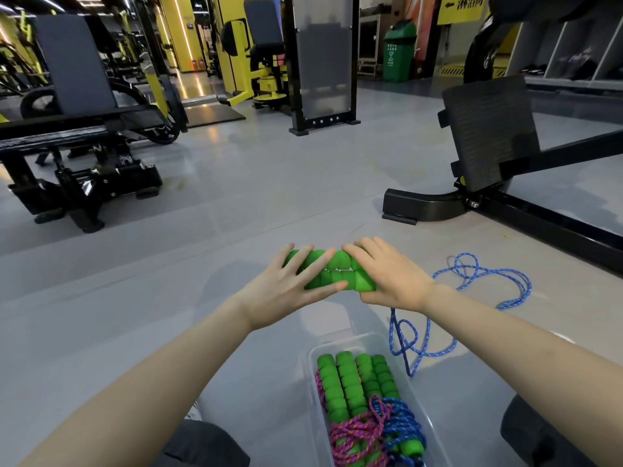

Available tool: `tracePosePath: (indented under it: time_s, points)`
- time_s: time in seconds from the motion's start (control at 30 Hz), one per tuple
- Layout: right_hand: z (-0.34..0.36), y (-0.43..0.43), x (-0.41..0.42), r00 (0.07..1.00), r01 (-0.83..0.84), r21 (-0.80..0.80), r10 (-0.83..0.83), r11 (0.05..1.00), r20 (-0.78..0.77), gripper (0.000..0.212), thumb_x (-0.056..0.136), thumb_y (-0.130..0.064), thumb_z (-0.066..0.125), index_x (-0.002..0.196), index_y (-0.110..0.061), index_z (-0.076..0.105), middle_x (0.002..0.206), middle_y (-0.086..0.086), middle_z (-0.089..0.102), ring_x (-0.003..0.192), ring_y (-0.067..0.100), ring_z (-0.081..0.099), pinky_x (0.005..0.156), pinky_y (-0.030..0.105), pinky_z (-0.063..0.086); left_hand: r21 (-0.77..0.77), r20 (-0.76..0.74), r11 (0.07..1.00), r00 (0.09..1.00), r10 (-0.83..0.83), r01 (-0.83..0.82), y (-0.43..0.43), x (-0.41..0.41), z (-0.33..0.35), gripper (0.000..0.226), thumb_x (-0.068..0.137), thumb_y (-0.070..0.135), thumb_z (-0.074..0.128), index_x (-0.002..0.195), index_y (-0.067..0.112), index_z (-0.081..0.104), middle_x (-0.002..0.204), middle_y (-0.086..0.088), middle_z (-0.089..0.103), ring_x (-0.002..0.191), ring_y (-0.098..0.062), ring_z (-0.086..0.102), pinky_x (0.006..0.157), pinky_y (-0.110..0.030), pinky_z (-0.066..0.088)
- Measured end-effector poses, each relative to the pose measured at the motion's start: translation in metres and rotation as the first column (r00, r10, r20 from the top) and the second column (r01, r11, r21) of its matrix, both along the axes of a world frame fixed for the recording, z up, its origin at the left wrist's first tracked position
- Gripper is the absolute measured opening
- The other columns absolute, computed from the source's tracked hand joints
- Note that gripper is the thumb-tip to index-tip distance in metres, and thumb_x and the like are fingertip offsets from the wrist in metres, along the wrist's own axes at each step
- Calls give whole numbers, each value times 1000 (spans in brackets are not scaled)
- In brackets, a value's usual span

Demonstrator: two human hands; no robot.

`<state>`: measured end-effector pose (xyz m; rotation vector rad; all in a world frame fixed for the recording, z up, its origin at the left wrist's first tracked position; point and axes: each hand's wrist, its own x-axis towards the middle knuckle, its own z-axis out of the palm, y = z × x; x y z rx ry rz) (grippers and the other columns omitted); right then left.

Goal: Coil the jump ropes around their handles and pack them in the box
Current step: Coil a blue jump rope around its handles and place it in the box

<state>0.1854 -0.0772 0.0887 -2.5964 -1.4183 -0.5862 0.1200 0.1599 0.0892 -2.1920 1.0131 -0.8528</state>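
A grey gym floor fills the frame, machines standing along the top. At centre I hold two green foam handles side by side: my left hand lies over them with fingers spread, my right hand wraps their right end. Their blue rope trails loose on the floor to the right. Low in the frame, the clear box holds more green handles with pink and blue rope wound round them.
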Motion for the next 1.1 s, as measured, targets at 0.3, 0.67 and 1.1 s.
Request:
tracePosePath:
  time_s: [0.3,0.67,1.1]
  points:
    - [1,-6,-2,952,23,-142,-65,990,-298,68,65,-21,64,128,-14,41,105,4,42,94,22,41,81,37,44,104,-71,986,990,-123,130,0,-4,-14,67,88,23,51,149,18,23,149,-16,26,115,-49,49,93,-56,45]
    - [-3,-3,-4,919,1,-145,-58,989,-389,66,62,-15,66,124,-14,42,101,2,41,91,20,40,80,41,45,145,-44,979,989,-140,145,-3,-13,-21,53,88,8,39,141,11,37,143,-10,39,115,-48,51,80,-50,51]
    - [-1,-3,-4,938,-12,-79,-17,997,-346,65,62,-16,67,123,-14,43,97,-3,36,89,18,37,79,36,43,131,-13,983,992,-128,128,1,-13,-19,52,93,11,33,145,14,34,148,-6,40,119,-51,48,85,-58,48]
